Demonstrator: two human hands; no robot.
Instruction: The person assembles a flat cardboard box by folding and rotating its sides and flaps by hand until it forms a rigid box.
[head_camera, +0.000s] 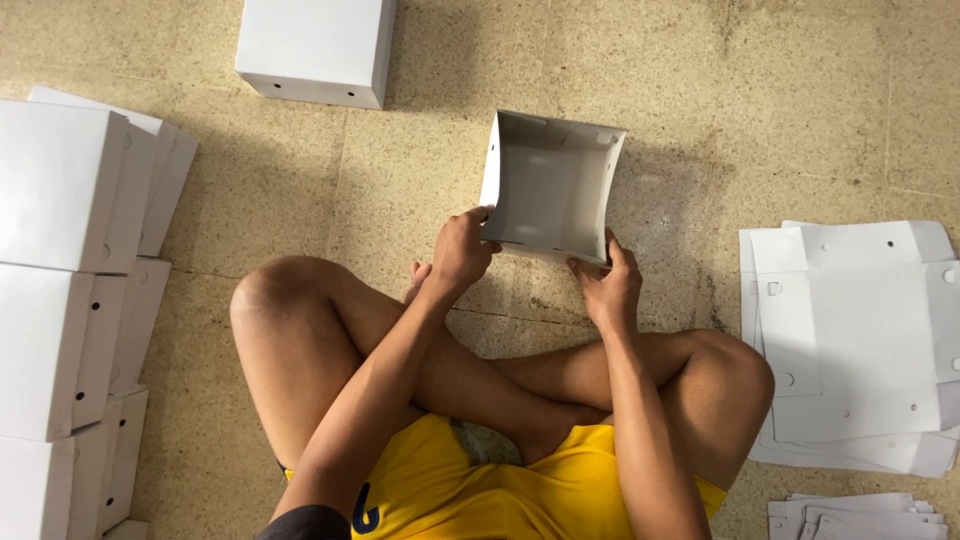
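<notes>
I sit cross-legged on a tiled floor and hold a half-folded white cardboard box (548, 185) in front of my knees, its open side facing me. My left hand (460, 250) grips the box's near left corner. My right hand (608, 285) pinches its near right corner. The box's side walls stand up and its far flaps bend inward.
Finished white boxes (60, 190) are stacked along the left edge. Another closed white box (315, 45) lies on the floor ahead. A pile of flat white cardboard blanks (850, 340) lies at the right, with more blanks (860, 518) at the bottom right corner.
</notes>
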